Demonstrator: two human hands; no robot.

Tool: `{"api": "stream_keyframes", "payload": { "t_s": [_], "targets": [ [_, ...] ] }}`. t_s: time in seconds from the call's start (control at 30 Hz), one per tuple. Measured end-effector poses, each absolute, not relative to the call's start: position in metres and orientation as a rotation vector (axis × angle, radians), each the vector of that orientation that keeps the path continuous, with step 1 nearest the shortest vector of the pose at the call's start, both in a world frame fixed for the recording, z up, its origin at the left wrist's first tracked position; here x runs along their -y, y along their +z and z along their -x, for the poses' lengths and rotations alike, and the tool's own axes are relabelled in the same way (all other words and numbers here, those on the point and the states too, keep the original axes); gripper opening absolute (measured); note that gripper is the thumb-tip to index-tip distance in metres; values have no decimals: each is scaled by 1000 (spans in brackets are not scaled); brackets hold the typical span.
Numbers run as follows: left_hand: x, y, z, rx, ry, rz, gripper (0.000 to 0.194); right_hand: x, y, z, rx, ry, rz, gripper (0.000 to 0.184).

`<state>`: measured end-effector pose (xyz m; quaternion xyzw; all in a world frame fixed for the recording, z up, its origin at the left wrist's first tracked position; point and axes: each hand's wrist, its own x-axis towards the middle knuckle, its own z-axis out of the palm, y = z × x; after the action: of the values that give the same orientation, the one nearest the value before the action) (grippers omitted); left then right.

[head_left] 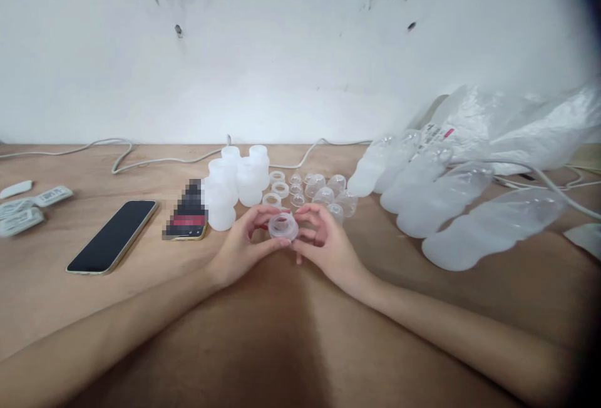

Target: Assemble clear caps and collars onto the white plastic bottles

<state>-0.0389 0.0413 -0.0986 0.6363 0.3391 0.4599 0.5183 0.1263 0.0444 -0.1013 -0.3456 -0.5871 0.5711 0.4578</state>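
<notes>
My left hand (pixel 245 240) and my right hand (pixel 331 244) meet above the table, both closed around a translucent bottle collar ring (pixel 283 228). Thumbs press its near side while the fingers curl behind it. Something clear seems to sit inside the ring, but I cannot tell whether it is a teat. Just beyond my hands lie several loose white collar rings (pixel 280 189), small clear teats (pixel 297 198) and clear dome caps (pixel 323 196). Frosted white bottle bodies (pixel 220 211) stand in a cluster behind my left hand.
Several bottles with clear caps (pixel 462 245) lie on the right, before a clear plastic bag (pixel 521 126). On the left are a black-screened phone (pixel 113 237), a second phone (pixel 188 223) with a blurred screen, and white packets (pixel 23 214). A white cable (pixel 164 161) runs along the wall.
</notes>
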Motion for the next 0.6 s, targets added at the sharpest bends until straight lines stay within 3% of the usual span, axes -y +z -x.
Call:
{"api": "stream_keyframes", "payload": {
  "t_s": [0.17,0.33,0.6],
  "targets": [
    [-43,-98,37,-844,1110,-1386,35,-49,-100,-128,1465,1472,788,38],
    [-39,-94,35,-848,1052,-1330,33,-51,-101,-133,1537,1305,891,20],
    [-42,-96,35,-710,896,-1167,26,-52,-100,-137,1741,882,1042,20]
  ]
}}
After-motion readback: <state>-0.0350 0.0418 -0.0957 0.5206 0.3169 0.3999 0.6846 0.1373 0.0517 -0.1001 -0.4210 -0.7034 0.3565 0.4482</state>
